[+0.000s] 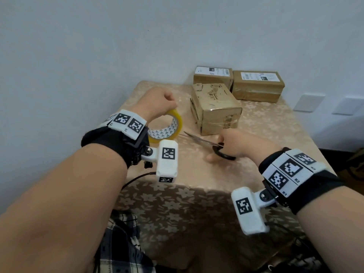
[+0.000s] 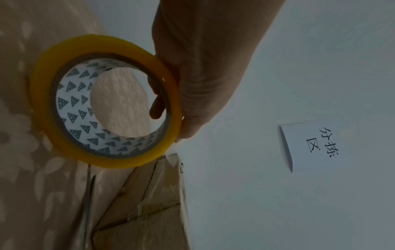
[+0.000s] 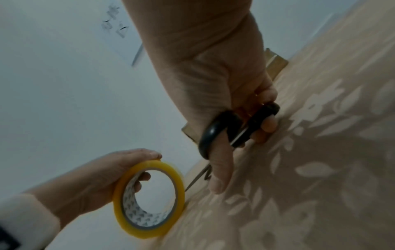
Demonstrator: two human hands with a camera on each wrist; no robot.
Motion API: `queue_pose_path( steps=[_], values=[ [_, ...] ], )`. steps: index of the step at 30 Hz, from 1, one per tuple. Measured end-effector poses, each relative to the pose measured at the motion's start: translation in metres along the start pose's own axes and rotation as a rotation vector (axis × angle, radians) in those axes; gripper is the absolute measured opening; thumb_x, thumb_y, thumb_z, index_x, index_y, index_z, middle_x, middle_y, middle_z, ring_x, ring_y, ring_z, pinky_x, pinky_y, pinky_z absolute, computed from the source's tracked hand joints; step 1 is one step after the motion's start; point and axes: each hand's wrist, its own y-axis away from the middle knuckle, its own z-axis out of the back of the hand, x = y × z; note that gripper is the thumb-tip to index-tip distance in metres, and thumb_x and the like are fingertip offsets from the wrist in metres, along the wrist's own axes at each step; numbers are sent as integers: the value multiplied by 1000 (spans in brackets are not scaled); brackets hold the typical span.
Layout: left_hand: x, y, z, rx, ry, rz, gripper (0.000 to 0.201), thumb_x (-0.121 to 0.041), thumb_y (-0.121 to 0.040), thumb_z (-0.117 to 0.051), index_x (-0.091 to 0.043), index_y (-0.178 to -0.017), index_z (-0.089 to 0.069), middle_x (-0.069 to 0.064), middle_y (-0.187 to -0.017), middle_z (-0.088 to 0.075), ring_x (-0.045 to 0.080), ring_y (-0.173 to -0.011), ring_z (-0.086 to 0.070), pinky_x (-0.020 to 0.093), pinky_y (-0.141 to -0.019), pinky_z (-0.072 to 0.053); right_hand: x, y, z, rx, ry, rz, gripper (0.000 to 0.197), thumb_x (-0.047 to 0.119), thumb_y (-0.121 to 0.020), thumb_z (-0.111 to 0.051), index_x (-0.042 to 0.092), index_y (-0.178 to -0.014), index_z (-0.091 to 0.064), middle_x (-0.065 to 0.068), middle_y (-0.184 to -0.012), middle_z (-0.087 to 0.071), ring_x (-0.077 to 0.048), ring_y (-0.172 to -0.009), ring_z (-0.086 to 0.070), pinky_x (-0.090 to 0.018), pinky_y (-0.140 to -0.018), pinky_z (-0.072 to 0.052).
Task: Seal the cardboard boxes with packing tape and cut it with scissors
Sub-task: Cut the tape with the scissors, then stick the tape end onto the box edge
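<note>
Pale walls meet behind a small surface [image 1: 256,134] draped in a beige cloth with a light flower pattern, and a white paper sign [image 2: 316,145] with dark characters hangs on the wall. Three cardboard boxes stand toward the far right corner. The nearest box [image 1: 215,109] sits a little in from the far edge, its top and front wrapped in glossy clear tape, its left side creased. Behind it, against the wall, stand a second box [image 1: 212,75] with a white label on top and, just to the right of that, a third box [image 1: 258,85], also labelled and banded with tape.

The left hand [image 1: 157,103] grips a yellow tape roll [image 1: 166,128] near the left edge: the thumb lies over the outer rim and the fingertips [image 3: 142,179] curl into the core, which is printed with small dark triangles. The roll stands on edge with its lower rim at the cloth.

The right hand [image 1: 234,143] holds black-handled scissors [image 1: 212,144] close to the front of the nearest box. The thumb passes through one loop, and the other fingers curl round the second. The blades lie low over the cloth, nearly together, pointing left toward the roll, with the tips just short of it.
</note>
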Motion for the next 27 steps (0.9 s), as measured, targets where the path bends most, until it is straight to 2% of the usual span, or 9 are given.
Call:
queue_pose_path(
  steps=[4,7,9,10,12,14,16,22,27],
  values=[
    [3,5,6,-51,-15,-23,11,-16,-88,-61,-7,-87,-67,3,-84,-63,14,-78,-55,17,-64,-42,8,9,10,19,144,43,62,44,-84,-67,7,-130,-48,-9,-124,-57,-27,-110,-55,-37,-93,-48],
    [3,6,8,-98,-44,-38,12,-15,-88,-60,-6,-90,-68,-2,-82,-59,11,-80,-52,9,-61,-36,10,13,25,-63,241,62,37,39,-92,-58,9,-111,-66,-8,-108,-66,-26,-99,-61,-33,-80,-52],
    [3,6,8,-133,-52,-48,12,-14,-89,-58,-7,-89,-68,-1,-84,-59,11,-81,-52,9,-61,-35,10,11,31,-323,127,67,34,35,-97,-50,9,-83,-65,-5,-79,-63,-25,-75,-59,-28,-57,-44],
    [3,6,8,-156,-47,-51,12,-14,-89,-58,-8,-88,-68,-1,-84,-60,11,-81,-53,8,-61,-35,10,8,32,-511,65,81,36,36,-98,-46,9,-80,-63,-3,-74,-59,-23,-70,-56,-29,-55,-41],
    [3,5,9,-201,-29,-50,12,-15,-89,-57,-10,-86,-67,-3,-80,-60,10,-76,-53,6,-58,-34,11,-7,30,-769,50,164,39,35,-101,-35,11,-86,-62,-3,-83,-60,-21,-77,-54,-36,-68,-46],
    [3,5,8,-232,-17,-54,11,-14,-89,-57,-10,-83,-66,-8,-71,-56,4,-67,-50,1,-52,-32,20,-27,22,-741,122,211,45,33,-102,-24,10,-91,-62,-7,-96,-61,-26,-94,-54,-44,-94,-42],
    [4,5,7,-242,-11,-60,10,-13,-88,-58,-11,-82,-64,-13,-68,-52,0,-63,-46,1,-51,-32,31,-46,12,-644,153,161,47,31,-102,-20,6,-110,-60,-12,-116,-59,-30,-116,-49,-46,-108,-31],
    [8,9,5,-233,-28,-71,10,-15,-88,-58,-14,-81,-65,-14,-69,-52,0,-66,-48,7,-57,-34,47,-67,-1,-601,337,-20,47,21,-100,-35,-1,-142,-33,-21,-146,-39,-35,-137,-34,-48,-113,-26],
    [4,12,2,-195,-14,-77,13,-20,-89,-59,-12,-84,-69,-4,-83,-62,8,-78,-54,19,-63,-38,42,-69,2,-458,314,64,56,24,-104,-25,21,-154,0,-7,-161,-2,-30,-148,-2,-52,-118,0]
  ],
)
